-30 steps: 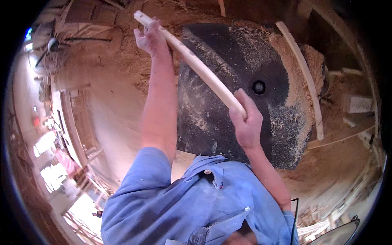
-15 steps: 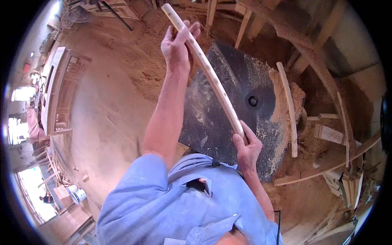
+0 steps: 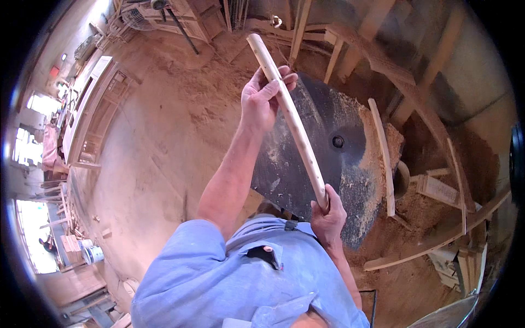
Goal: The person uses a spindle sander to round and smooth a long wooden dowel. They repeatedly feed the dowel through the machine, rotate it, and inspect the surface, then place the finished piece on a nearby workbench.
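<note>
Left hand (image 3: 261,104) loosely clasps the far part of the stick (image 3: 296,128), right hand (image 3: 329,223) clamps its near end, held over the dark surface (image 3: 280,170); shaping looks well along, remaining work unclear, another strip (image 3: 383,158) lying on sawdust (image 3: 367,156).

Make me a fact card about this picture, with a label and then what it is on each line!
Held thing: wooden stick, pale, slightly curved, dark-spotted
Left hand: holds it near the far end
Right hand: grips the near end
Tabletop: dark, partly covered in sawdust
Tabletop's right side: another pale wooden strip
Round part: small, black, on the tabletop
Shirt: blue
</note>
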{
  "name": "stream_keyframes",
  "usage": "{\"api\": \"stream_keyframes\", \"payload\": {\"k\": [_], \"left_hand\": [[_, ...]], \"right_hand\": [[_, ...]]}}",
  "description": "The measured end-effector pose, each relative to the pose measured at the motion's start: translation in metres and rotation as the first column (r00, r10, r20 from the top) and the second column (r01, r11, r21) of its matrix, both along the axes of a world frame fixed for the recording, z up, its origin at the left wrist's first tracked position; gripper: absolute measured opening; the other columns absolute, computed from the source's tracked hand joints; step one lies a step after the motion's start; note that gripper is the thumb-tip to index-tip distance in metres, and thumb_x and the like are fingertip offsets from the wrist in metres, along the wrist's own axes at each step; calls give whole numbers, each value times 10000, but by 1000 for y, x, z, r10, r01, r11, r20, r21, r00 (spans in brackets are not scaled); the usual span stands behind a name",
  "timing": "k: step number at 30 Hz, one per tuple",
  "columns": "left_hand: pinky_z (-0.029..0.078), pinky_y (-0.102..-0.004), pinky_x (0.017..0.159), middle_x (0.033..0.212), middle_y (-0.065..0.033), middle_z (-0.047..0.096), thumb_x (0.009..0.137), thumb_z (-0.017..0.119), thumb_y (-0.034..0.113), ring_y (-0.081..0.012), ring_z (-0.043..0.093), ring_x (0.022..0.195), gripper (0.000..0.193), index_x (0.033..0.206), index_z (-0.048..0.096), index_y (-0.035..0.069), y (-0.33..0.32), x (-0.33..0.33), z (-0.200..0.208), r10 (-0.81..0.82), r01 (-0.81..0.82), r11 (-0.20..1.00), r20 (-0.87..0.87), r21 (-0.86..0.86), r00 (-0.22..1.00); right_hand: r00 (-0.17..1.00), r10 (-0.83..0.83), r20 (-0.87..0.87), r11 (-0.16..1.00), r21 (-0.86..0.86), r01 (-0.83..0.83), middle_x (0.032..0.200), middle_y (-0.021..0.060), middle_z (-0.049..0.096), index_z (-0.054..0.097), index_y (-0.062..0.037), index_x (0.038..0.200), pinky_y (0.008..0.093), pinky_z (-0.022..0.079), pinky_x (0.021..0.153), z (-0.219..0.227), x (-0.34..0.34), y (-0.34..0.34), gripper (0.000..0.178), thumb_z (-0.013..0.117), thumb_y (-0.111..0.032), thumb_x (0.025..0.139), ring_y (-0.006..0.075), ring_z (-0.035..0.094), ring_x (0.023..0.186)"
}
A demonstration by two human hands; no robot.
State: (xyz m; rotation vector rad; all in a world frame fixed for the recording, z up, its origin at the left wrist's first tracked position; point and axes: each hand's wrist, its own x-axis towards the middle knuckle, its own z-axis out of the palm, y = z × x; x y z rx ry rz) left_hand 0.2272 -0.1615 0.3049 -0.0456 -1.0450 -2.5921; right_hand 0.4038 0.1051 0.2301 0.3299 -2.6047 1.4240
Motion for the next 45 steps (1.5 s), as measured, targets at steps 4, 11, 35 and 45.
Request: {"api": "stream_keyframes", "payload": {"k": [4,11,35,45], "left_hand": [[561,-453,1072,1245,-216,648,987,557,-16,-338,687,1149,460,1419,434,-112,48,14,-27,-46,59,995,143,-84,989],[500,-293,861,1144,-126,621,929,556,17,-169,632,957,307,1214,635,-64,153,83,-150,91,262,766,502,-587,860],[195,-509,1274,1645,-260,353,1016,480,79,-417,261,1562,534,1496,409,-144,242,96,-269,320,92,-178,31,-980,947],[191,-499,1279,1648,-274,338,1029,459,100,-425,255,1563,568,1529,352,-147,243,84,-271,294,100,-206,36,-973,955]], "right_hand": [[999,-26,-43,987,155,33,922,164,658,573,-88,1440,470,556,644,-7,12,21,657,779,-23,819,390,680,771],[961,-189,202,973,171,156,872,166,642,591,-143,1457,493,547,629,-105,103,79,645,767,-82,839,399,661,714],[798,-298,524,955,164,249,1086,218,685,518,-146,1530,493,576,713,-170,172,88,698,723,-65,868,433,701,869],[811,-284,512,959,154,238,946,199,634,502,-162,1548,501,561,664,-169,160,84,725,715,-48,865,414,673,768]]}}
